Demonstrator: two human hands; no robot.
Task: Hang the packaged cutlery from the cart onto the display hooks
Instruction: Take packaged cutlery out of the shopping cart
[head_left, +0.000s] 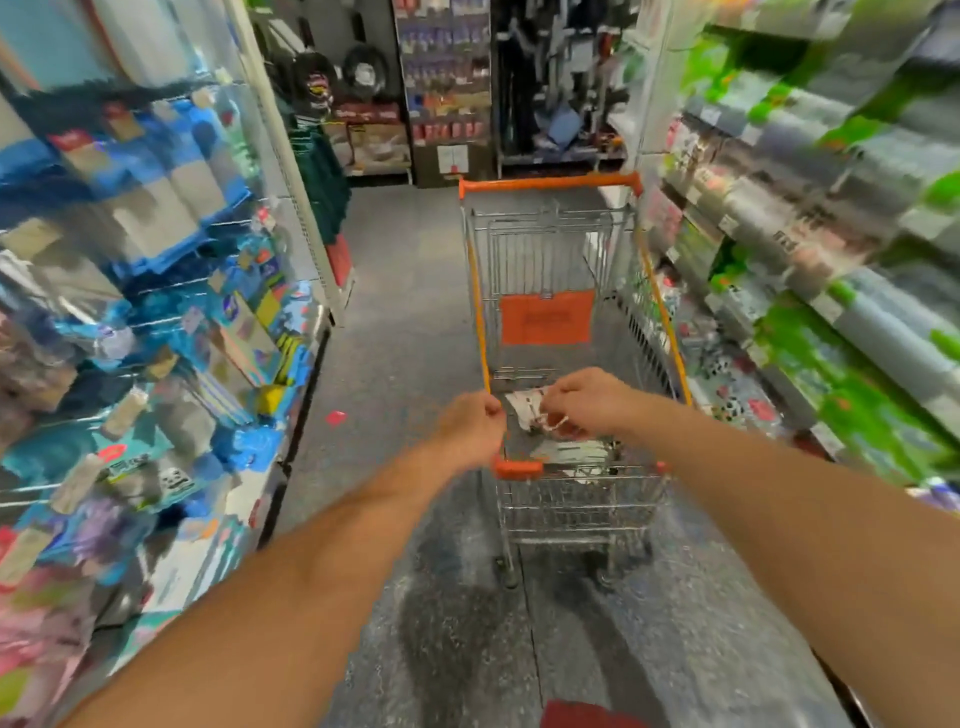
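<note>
While both hands (530, 415) pinch it over the cart (561, 249), the cutlery pack (525, 408) points away, tilted.

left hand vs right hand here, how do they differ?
The left hand is curled at the orange-trimmed wire cart's near left rim; the right hand reaches inside the basket. The left hand seems to hold only the rim; the right hand's fingers pinch a white packaged item, blurred. Both are bare and outstretched over the cart's near end.
</note>
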